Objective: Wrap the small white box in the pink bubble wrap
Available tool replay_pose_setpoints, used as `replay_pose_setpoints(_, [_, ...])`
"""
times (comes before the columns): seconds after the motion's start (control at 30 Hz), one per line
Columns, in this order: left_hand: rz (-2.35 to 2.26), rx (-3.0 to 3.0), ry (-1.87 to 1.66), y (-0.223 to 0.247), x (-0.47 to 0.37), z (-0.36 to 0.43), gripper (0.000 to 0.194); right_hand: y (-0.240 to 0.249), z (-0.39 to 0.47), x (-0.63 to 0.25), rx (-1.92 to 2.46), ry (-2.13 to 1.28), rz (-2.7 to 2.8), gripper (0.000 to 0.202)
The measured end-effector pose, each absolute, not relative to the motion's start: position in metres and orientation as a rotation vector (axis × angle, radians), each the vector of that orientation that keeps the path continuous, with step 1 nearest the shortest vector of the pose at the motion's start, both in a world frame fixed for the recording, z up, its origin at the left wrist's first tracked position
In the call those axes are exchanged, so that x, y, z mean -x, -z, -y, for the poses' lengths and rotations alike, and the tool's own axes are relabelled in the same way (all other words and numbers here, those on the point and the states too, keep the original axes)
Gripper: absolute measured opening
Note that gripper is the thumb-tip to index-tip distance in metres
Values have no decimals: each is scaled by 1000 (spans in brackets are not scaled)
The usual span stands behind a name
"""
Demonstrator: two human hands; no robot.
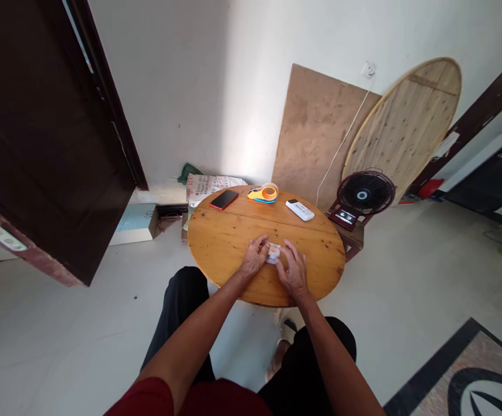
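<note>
A small pale packet (273, 253) with faint pinkish marks lies between my hands, just above or on the round wooden table (229, 231). It looks wrapped in something whitish or clear; its exact kind is too small to make out. My left hand (255, 255) grips the left side, thumb and fingers closed on it. On the right side, the thumb and forefinger of my right hand (293, 270) meet the packet's edge, while the other fingers curve apart above the tabletop.
Toward the table's far edge are a red-edged phone (223, 200), an orange tape dispenser (263, 193) and a white remote-like device (300, 210). A dark fan (365, 193) stands on a stool at right. Boards (320, 127) lean on the wall; a printed sack (211, 186) sits behind the table.
</note>
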State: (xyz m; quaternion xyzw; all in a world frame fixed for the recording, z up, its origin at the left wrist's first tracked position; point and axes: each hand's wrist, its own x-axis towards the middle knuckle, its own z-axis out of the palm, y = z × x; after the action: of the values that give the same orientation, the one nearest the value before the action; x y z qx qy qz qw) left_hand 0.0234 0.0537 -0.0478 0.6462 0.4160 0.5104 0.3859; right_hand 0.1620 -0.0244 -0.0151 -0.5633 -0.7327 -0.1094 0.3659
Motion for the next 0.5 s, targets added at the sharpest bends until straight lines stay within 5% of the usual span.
replay_pose_setpoints(0.5, [-1087,-1530,-1345,36,-4,-50,42,35,7,-193,1481,-150,1089,41])
